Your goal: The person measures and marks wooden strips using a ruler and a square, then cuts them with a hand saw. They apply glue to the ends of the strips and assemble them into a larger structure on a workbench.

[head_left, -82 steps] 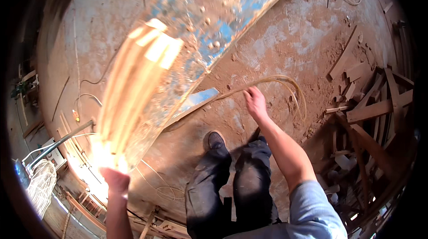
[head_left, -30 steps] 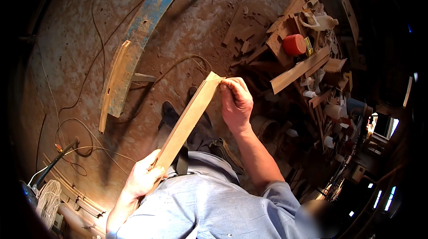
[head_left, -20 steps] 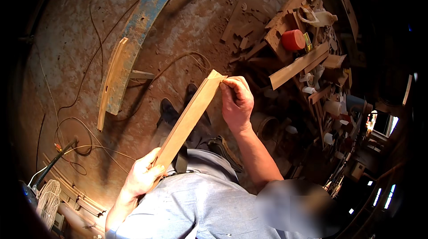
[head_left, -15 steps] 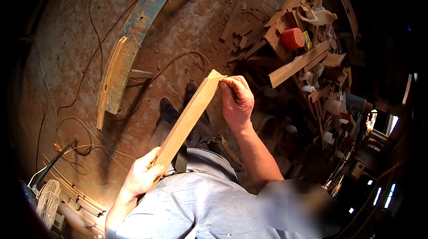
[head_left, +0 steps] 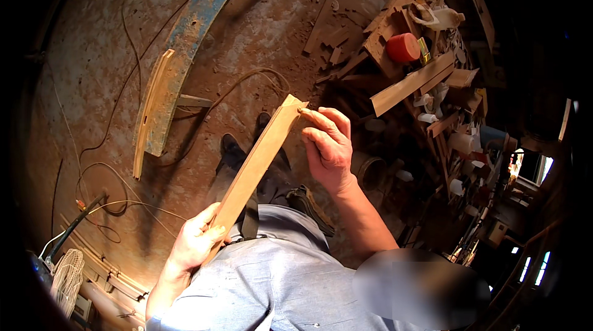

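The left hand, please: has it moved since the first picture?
Yes: the left hand was by the near end of the blue bench; now it is clear of that, toward the person's body, gripping a board.

I'd call that strip (head_left: 254, 167) smooth, matt wood. The worktop (head_left: 194, 25) wears rough, patchy blue paint, while the shirt (head_left: 296, 275) is matt cloth

The left hand (head_left: 193, 241) grips a wooden board (head_left: 256, 163) at its near end; the right hand (head_left: 330, 150) touches the far end. Left, wooden strips (head_left: 150, 108) lie on a blue-painted bench (head_left: 201, 19).
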Demonstrator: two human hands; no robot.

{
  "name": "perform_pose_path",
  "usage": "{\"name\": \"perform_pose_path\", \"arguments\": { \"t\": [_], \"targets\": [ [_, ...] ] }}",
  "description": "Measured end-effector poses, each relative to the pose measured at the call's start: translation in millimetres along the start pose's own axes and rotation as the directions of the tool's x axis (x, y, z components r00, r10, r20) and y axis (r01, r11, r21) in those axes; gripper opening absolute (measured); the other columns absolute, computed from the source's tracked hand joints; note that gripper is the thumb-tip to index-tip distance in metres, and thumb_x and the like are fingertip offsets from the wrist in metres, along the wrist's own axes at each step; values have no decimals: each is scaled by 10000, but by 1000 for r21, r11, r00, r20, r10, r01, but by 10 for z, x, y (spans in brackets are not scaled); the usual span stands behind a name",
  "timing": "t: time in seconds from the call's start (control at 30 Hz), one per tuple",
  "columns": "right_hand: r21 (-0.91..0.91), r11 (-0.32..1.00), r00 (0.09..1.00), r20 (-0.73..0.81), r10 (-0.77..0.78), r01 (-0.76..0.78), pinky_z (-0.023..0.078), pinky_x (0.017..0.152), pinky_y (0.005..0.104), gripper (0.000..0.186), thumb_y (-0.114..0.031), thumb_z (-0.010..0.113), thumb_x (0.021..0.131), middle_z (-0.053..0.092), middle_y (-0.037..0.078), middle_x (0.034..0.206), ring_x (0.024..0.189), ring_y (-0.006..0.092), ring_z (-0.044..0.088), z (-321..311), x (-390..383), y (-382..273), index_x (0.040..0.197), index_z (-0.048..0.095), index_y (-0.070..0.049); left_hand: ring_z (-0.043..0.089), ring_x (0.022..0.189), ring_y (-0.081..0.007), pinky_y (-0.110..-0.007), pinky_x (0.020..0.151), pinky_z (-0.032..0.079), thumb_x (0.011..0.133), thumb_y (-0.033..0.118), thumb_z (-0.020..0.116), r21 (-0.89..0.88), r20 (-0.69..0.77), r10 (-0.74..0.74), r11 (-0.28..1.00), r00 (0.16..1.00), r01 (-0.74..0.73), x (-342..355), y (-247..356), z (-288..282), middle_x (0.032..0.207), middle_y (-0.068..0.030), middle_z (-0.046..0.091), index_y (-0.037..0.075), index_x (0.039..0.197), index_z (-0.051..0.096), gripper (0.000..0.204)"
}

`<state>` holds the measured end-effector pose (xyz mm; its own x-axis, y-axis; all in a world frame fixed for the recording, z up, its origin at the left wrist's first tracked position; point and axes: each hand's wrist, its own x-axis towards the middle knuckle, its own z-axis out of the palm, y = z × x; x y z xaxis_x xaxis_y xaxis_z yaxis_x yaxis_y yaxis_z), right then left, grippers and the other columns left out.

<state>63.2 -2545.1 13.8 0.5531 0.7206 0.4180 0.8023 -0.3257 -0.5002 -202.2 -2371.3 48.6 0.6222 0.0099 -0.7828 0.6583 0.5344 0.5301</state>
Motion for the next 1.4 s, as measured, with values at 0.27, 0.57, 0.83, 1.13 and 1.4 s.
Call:
{"name": "perform_pose_path", "arguments": {
  "t": [0.27, 0.57, 0.83, 1.13, 1.4],
  "targets": [
    [-71, 997, 995, 98, -34, 41, 451, 939, 384, 132, -37, 717, 723, 672, 60, 1132, 1138, 309, 547, -38, -59, -7, 842, 664, -62, 633, 772, -146, -277, 712, 519, 885, 117, 595, -2, -8, 18, 1000, 1000, -18, -26, -26, 45, 1062, -89, 628, -43, 1384, 428, 550],
    [-97, 995, 993, 118, -24, 35, 432, 971, 383, 127, -52, 719, 718, 663, 54, 1155, 1164, 307, 539, -142, -60, 49, 830, 663, -75, 634, 773, -146, -281, 716, 520, 886, 114, 597, 31, -16, 17, 999, 1000, -16, -49, -39, 83, 1081, -88, 629, -42, 1381, 435, 544],
    [4, 998, 990, 131, -56, 56, 443, 965, 390, 147, -47, 723, 723, 675, 81, 1134, 1164, 323, 551, -128, -110, 58, 846, 646, -64, 637, 771, -153, -285, 715, 521, 889, 118, 605, 37, -14, 25, 999, 1000, -24, -70, -59, 120, 1074, -92, 631, -48, 1384, 426, 552],
    [38, 998, 993, 108, -57, 53, 440, 969, 394, 139, -39, 718, 726, 666, 94, 1151, 1156, 323, 555, -158, -129, -4, 843, 647, -64, 641, 772, -163, -290, 710, 522, 887, 121, 620, 38, -7, 20, 999, 1000, -20, -93, -126, 116, 1073, -104, 632, -50, 1391, 416, 570],
    [51, 999, 999, 42, 6, -9, 451, 940, 389, 149, 1, 693, 727, 676, 85, 1095, 1109, 311, 574, -223, -228, 22, 846, 628, -60, 642, 774, -165, -293, 712, 523, 883, 117, 617, 27, -20, 19, 999, 1000, -18, -108, -155, 132, 1077, -104, 630, -50, 1386, 421, 565]
  ]
}}
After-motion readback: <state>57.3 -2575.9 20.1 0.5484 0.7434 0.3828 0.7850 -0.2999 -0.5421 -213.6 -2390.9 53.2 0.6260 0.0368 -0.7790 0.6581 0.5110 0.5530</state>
